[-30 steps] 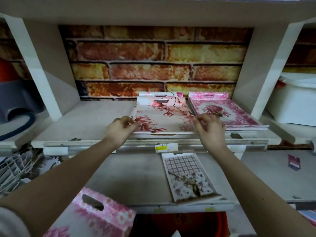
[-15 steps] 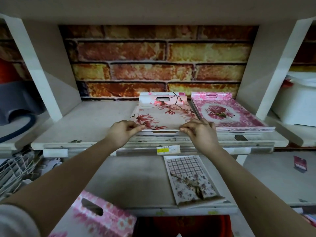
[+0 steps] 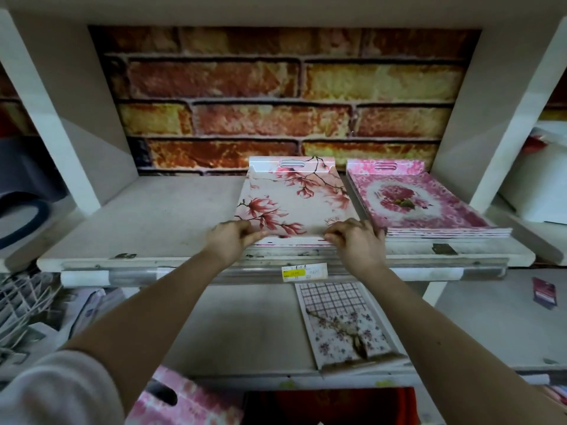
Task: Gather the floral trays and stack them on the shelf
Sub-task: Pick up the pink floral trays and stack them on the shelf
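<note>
Both hands pinch near edge of magnolia-print tray (image 3: 294,204): left hand (image 3: 228,240) at its front-left corner, right hand (image 3: 356,239) at front-right, fingers curled. Tray tops a stack on upper shelf (image 3: 147,222), just beside pink rose tray stack (image 3: 420,207).

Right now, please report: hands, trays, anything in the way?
Left hand, right hand grip magnolia tray at near edge. It lies on shelf, beside pink stack. Nothing in the way.
</note>
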Action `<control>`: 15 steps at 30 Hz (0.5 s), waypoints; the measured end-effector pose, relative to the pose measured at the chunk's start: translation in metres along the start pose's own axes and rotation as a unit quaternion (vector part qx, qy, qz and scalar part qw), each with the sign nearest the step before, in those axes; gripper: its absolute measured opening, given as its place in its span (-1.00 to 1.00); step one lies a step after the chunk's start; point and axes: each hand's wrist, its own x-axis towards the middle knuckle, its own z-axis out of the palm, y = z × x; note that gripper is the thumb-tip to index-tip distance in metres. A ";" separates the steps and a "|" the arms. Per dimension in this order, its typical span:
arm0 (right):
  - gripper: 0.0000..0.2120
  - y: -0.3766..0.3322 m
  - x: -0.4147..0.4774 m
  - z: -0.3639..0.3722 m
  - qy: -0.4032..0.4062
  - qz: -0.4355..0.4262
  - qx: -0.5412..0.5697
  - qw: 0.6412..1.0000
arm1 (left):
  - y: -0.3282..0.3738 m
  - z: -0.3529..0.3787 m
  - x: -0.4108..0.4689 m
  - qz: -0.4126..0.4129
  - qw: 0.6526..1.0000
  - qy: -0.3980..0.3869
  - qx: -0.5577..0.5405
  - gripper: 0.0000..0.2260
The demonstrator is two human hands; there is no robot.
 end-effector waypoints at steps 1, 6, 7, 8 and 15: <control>-0.76 0.001 0.000 0.001 0.003 0.004 0.002 1.000 | -0.001 0.003 0.001 0.007 1.000 0.006 0.005 -0.65; -0.78 0.002 0.004 0.002 0.001 0.010 0.007 1.000 | -0.006 0.008 0.002 0.020 0.999 0.027 0.015 -0.67; -0.78 0.002 0.004 0.002 -0.002 0.011 0.005 1.000 | -0.006 0.010 0.002 0.018 0.999 0.029 0.017 -0.67; -0.78 0.002 0.004 0.002 -0.005 0.014 0.003 1.000 | -0.005 0.010 0.001 0.015 0.999 0.030 0.017 -0.66; -0.71 -0.005 -0.002 -0.005 -0.041 0.016 -0.018 0.999 | 0.012 0.004 -0.005 -0.035 0.989 0.022 0.145 -0.60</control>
